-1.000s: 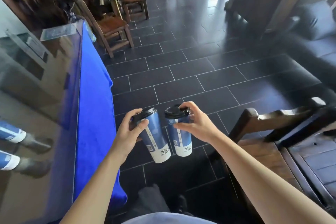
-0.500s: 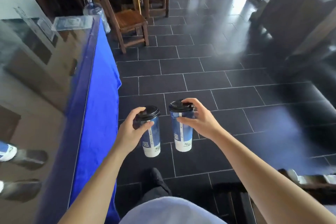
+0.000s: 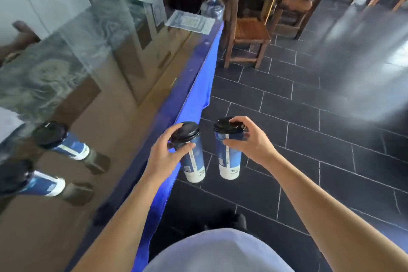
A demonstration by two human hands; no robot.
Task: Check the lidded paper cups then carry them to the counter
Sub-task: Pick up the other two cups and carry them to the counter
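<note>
I hold two tall blue-and-white paper cups with black lids, upright, side by side over the dark tiled floor. My left hand [image 3: 164, 157] grips the left cup [image 3: 194, 161] just under its lid. My right hand [image 3: 250, 143] grips the right cup [image 3: 228, 161] near its rim, fingers over the lid edge. The left cup hangs right beside the blue edge of the glass-topped counter [image 3: 123, 121]. Two more lidded cups [image 3: 59, 139] [image 3: 31, 182] stand on the counter at the left, mirrored in the glass.
A blue cloth [image 3: 194, 104] hangs down the counter's front. A printed sheet [image 3: 191, 21] lies at the counter's far end. A wooden chair [image 3: 247, 31] and a water bottle [image 3: 213, 7] stand beyond it. Dark tiled floor [image 3: 309, 130] stretches to the right.
The view has turned left toward the counter. Both cups have moved up and closer to the counter's blue edge. The two cups on the counter show more fully.
</note>
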